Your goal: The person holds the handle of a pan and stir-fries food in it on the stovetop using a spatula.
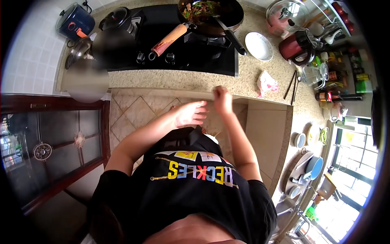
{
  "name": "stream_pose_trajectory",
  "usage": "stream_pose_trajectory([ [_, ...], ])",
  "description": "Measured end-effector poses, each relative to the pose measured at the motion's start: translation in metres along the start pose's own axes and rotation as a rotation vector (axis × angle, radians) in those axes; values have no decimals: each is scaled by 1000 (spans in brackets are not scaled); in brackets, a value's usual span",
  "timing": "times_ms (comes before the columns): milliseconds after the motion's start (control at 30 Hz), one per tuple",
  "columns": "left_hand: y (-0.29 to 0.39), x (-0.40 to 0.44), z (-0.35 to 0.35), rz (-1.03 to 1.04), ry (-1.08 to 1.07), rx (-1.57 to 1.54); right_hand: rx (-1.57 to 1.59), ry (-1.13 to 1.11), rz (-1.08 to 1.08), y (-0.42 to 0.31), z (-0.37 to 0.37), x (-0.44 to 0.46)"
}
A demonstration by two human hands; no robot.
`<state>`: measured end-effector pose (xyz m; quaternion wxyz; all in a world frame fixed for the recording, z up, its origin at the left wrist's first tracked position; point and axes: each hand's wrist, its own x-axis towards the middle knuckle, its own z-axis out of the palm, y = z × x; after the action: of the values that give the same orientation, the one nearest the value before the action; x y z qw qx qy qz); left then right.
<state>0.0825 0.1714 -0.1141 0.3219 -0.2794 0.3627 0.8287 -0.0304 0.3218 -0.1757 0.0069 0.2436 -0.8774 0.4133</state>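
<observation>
Black tee point(195, 203) up close, left hand point(190, 114) wide open in mid-air, right hand point(222, 100) curled narrow near the desk point(162, 81), can't tell if it's gripping anything. Past that, a white dish point(258, 46), then a pan point(232, 16) of browned, green-flecked food point(199, 10) on the stove point(156, 16).

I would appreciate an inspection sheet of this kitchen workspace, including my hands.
Surface: speckled counter around black stove.
Job's things: wooden-handled pan on the stove, food inside; black-handled utensil resting in it; white plate beside the stove.
Clutter: crumpled bag near dark chopsticks.
Hands: left hand open, nothing seen in it; right hand curled and blurred, contents unclear.
Cables: black cord by blue cooker.
Surroundings: glass-paned door left, bright window right, tiled floor below.
</observation>
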Motion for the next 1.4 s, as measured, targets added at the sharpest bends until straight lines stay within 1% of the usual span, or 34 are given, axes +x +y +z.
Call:
stream_pose_trajectory([
  [33, 6, -4, -6, 3, -6, 8, -124, 29, 81, 14, -10, 12],
  [67, 11, -10, -16, 55, 5, -93, -218, 94, 40, 33, -21, 29],
  [100, 16, -18, -28, 106, 17, -195, -282, 198, 57, 40, -37, 45],
  [133, 17, -24, -47, 164, 54, -206, -335, 214, 97, 45, -53, 59],
  [167, 26, -27, -66, 237, 87, -215, -420, 292, 69, 72, -64, 79],
  [200, 33, -38, -70, 218, 143, -244, -475, 197, 109, 99, -64, 84],
  [233, 38, -46, -80, 231, 145, -248, -529, 97, 146, 115, -63, 89],
  [300, 53, -58, -97, 267, 153, -228, -398, 6, 279, 109, -71, 92],
  [333, 66, -68, -97, 320, 180, -193, -444, 128, 169, 141, -61, 93],
  [367, 76, -74, -99, 325, 177, -195, -375, 215, 166, 129, -64, 92],
  [433, 99, -81, -105, 516, 206, -172, -334, 195, 412, 136, -61, 97],
  [467, 111, -86, -100, 538, 244, -161, -339, 199, 413, 134, -64, 98],
  [533, 132, -93, -91, 550, 191, -190, -622, 295, 263, 124, -72, 100],
  [567, 143, -95, -87, 565, 143, -217, -531, 279, 402, 104, -78, 109],
  [633, 158, -94, -78, 577, 93, -223, -113, 357, 351, 87, -84, 121],
  [667, 164, -92, -75, 577, 42, -163, 17, 374, 403, 15, -99, 127],
  [700, 170, -89, -73, 573, -11, -101, 165, 405, 350, -11, -106, 133],
  [767, 180, -82, -68, 504, 8, -61, 195, 372, 60, -43, -114, 145],
  [833, 187, -79, -65, 481, -10, -24, -19, 108, 56, -100, -120, 149],
  [867, 190, -78, -63, 465, -30, -46, -117, -33, 37, -117, -118, 150],
  [900, 193, -75, -63, 464, -38, -44, -225, -130, -30, -125, -116, 153],
  [967, 197, -71, -66, 423, -72, -20, -574, -130, -88, -156, -112, 156],
  [1000, 195, -65, -68, 428, -80, -29, -577, -128, -83, -156, -101, 159],
  [1067, 190, -63, -64, 406, -81, -12, -1041, -140, 54, -152, -83, 172],
  [1133, 186, -65, -60, 411, -73, -5, -1090, -148, 59, -162, -98, 187],
  [1167, 185, -66, -58, 416, -67, -6, -1134, -157, 62, -173, -114, 197],
  [1233, 183, -64, -60, 448, -91, 18, -1117, -193, 10, -190, -157, 211],
  [1300, 182, -63, -58, 445, -83, 30, -1004, -171, -168, -222, -197, 212],
  [1367, 183, -63, -56, 446, -69, 40, -967, -278, -170, -231, -220, 221],
  [1400, 183, -64, -54, 446, -65, 37, -977, -384, -76, -245, -218, 226],
])
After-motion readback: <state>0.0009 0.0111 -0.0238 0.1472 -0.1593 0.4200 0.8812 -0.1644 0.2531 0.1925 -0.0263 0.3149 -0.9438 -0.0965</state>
